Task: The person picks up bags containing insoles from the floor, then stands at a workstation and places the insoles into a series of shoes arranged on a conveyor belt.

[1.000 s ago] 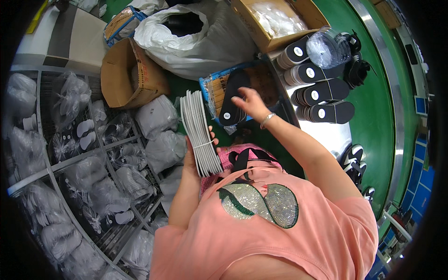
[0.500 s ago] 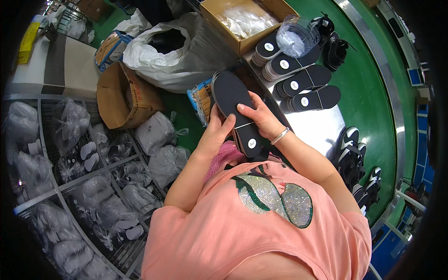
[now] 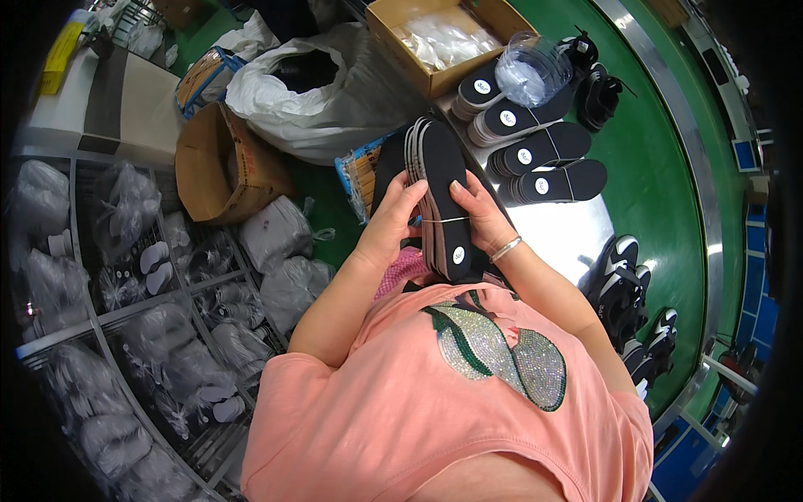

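Note:
I hold a stack of black shoe insoles upright in front of my chest, tied by a thin band. My left hand grips its left side, fingers across the top insole. My right hand, a bracelet on the wrist, clasps the right edge. A round white sticker shows near the stack's lower end. More black insoles with white stickers lie in piles on the shiny metal table just beyond my hands.
A cardboard box of clear bags and a clear plastic tub stand at the table's far end. A white sack and an open brown carton sit on the floor. Wire shelves of bagged shoes fill the left. Black sneakers lie right.
The insole stack has turned from a flat face toward me to stand more on edge, and both hands have shifted up along it. The view has tilted slightly.

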`<state>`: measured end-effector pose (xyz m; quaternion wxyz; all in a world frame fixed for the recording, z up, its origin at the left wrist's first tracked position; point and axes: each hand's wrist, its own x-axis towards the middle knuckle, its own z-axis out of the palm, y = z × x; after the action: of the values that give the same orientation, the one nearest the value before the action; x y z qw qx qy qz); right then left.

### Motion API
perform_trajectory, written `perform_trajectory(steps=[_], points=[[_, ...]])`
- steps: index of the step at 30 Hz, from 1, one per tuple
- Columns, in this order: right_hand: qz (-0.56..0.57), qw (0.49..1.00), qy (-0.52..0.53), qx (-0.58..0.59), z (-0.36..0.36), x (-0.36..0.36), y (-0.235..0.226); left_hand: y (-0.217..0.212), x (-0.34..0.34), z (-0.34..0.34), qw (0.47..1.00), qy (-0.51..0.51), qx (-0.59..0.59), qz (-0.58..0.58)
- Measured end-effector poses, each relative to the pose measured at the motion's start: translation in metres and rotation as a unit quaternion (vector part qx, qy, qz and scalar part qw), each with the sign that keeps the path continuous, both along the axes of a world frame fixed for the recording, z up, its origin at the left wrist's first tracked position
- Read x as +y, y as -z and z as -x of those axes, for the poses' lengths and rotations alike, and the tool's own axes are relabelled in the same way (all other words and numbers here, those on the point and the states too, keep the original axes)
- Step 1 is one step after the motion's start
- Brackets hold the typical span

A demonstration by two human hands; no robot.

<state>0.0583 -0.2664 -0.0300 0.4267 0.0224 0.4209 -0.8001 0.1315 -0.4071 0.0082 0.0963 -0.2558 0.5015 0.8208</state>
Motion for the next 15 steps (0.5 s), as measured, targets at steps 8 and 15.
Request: perform_trajectory(steps=[8,15], points=[[-0.102,0.985,0.040,0.135,-0.008,-0.003,-0.010,0.004,0.008,0.005,0.998,-0.013,0.046,0.040],[-0.235,0.728,-0.036,0.643,-0.014,0.011,-0.019,0.029,-0.004,0.013,0.931,-0.170,0.004,-0.324]])
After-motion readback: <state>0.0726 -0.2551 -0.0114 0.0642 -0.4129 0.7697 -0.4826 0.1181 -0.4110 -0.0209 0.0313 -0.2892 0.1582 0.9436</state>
